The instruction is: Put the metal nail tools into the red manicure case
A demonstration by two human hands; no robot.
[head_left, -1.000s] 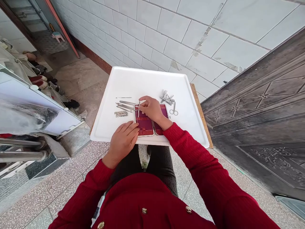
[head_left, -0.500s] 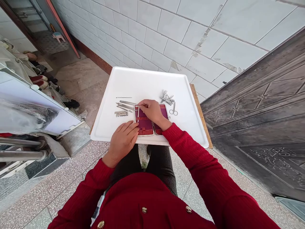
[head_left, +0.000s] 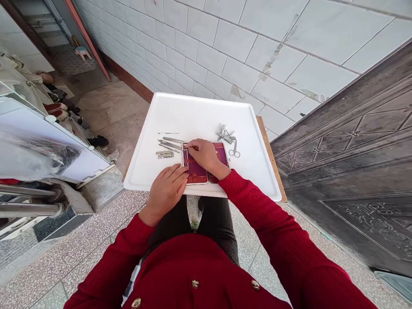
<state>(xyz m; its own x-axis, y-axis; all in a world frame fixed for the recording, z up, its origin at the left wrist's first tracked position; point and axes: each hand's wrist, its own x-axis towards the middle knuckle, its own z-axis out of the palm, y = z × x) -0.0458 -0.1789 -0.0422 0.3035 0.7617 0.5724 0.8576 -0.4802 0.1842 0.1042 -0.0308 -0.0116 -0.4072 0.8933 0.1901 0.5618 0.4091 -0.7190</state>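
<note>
An open manicure case (head_left: 197,177) with a red border and purple lining lies near the tray's front edge. My left hand (head_left: 168,186) lies flat with fingers stretched, its fingertips at the case's left edge. Over the left half of the case, my right hand (head_left: 202,155) is closed in a pinch on a slim metal manicure tool (head_left: 185,150), mostly hidden by the fingers. Left of the case lie tweezers-like slim metal tools (head_left: 170,144), a nail clipper (head_left: 165,154) and a thin metal stick (head_left: 168,133). Small scissors (head_left: 234,149) and a pile of clippers (head_left: 225,134) lie to the right.
The white tray (head_left: 199,115) rests on a wooden board (head_left: 271,159) in front of a tiled wall (head_left: 206,51). A dark carved door (head_left: 354,171) stands at the right. At the left are a shoe rack (head_left: 54,124) and metal pipes (head_left: 32,209).
My right hand has shifted slightly down and left over the case, covering more of the slim tool. My left hand stays at the case's edge. The view has tilted slightly.
</note>
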